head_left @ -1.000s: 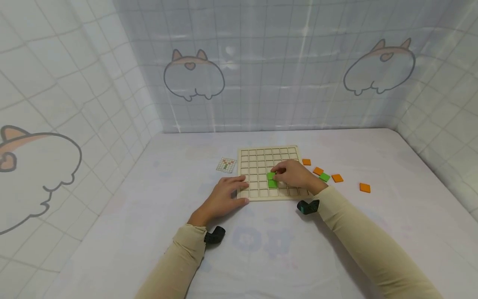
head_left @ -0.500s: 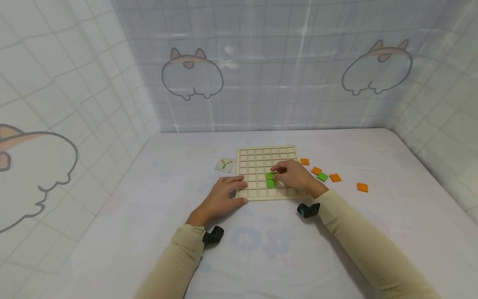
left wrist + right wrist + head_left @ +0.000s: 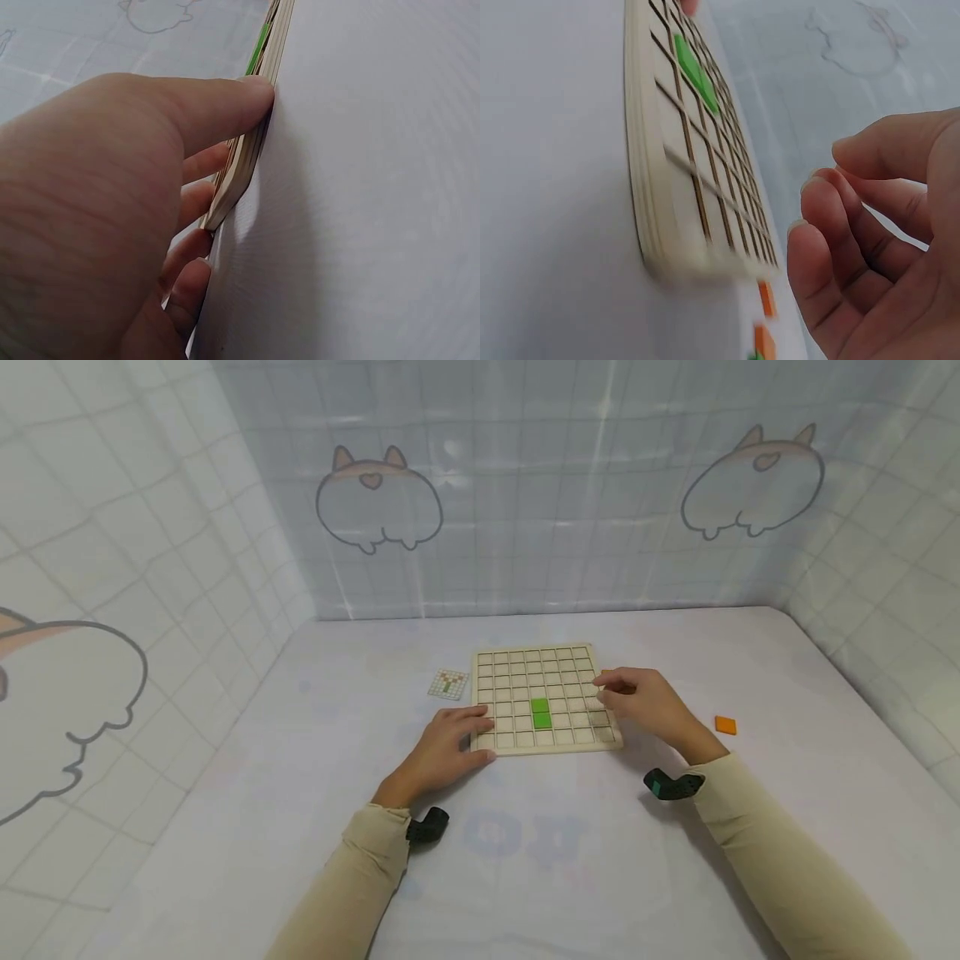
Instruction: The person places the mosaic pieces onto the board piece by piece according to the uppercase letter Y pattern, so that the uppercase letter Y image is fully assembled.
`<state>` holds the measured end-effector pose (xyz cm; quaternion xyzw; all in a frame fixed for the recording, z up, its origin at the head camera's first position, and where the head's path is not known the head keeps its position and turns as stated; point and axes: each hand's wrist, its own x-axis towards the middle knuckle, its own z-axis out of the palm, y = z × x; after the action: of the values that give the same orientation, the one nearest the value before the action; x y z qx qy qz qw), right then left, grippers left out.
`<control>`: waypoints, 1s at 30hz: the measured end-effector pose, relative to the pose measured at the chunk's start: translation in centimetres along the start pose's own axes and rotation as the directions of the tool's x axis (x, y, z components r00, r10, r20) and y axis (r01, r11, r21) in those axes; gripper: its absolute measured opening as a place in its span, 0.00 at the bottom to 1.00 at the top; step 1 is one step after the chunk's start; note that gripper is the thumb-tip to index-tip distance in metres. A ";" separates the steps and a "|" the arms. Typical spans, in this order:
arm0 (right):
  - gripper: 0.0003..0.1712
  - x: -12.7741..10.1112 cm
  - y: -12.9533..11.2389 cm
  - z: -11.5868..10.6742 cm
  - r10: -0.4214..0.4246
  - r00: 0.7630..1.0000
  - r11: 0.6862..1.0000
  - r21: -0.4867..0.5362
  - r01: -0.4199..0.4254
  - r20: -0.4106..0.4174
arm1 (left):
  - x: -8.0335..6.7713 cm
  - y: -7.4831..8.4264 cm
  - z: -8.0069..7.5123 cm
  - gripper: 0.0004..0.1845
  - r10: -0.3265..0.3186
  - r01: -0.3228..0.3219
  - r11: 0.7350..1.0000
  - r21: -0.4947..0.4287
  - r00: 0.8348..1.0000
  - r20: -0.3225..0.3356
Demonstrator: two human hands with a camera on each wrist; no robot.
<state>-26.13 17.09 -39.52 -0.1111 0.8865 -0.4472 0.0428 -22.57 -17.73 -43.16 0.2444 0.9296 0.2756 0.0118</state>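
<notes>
My left hand (image 3: 442, 747) rests at the near left corner of a pale wooden grid board (image 3: 573, 693), thumb on the front edge and fingers over the left side. In the left wrist view its thumb (image 3: 251, 97) lies against the board's layered edge. Two green square tiles, a farther one (image 3: 539, 705) and a nearer one (image 3: 542, 720), sit in neighbouring cells near the middle. My right hand (image 3: 648, 706) hovers by the board's right edge, fingers loosely bent. Nothing shows between its thumb and fingers in the right wrist view.
A small pattern card (image 3: 447, 684) lies left of the board. One orange tile (image 3: 725, 725) lies far right. Beside the board's right side, more orange tiles (image 3: 768, 298) and a green tile (image 3: 757, 356) show in the right wrist view, mostly hidden by my hand in the head view.
My right hand has lifted off the green tiles and moved right, past the board's edge, uncovering both tiles. It now covers most of the loose tiles. My left hand stays at the corner.
</notes>
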 end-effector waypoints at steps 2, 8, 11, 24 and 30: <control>0.21 -0.5 0.6 -1.0 0.018 1.000 1.000 -0.004 -0.018 -0.016 | 0.0 0.0 -0.1 0.28 0.005 -0.005 1.000 0.000 1.000 0.001; 0.23 -1.5 2.5 -3.2 0.065 0.995 0.997 0.032 -0.063 -0.075 | 0.0 0.0 -0.2 0.27 0.025 -0.025 1.000 0.005 1.000 -0.007; 0.25 -1.7 3.1 -4.0 0.101 0.990 0.994 0.046 -0.096 -0.104 | 0.0 0.0 -0.2 0.28 0.022 -0.022 1.000 0.005 1.000 -0.006; 0.23 -1.3 5.3 -4.9 0.100 0.979 0.995 0.006 -0.101 -0.176 | 0.2 0.2 -0.3 0.28 0.006 -0.006 1.000 0.013 1.000 0.000; 0.22 -1.2 6.0 -4.4 0.132 0.978 0.990 -0.026 -0.138 -0.159 | 0.1 0.1 -0.1 0.28 -0.021 0.021 1.000 0.020 1.000 0.007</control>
<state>-26.69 24.29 -41.69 -0.0160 0.9007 -0.4342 0.0011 -22.65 -17.68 -43.04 0.2356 0.9349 0.2651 0.0155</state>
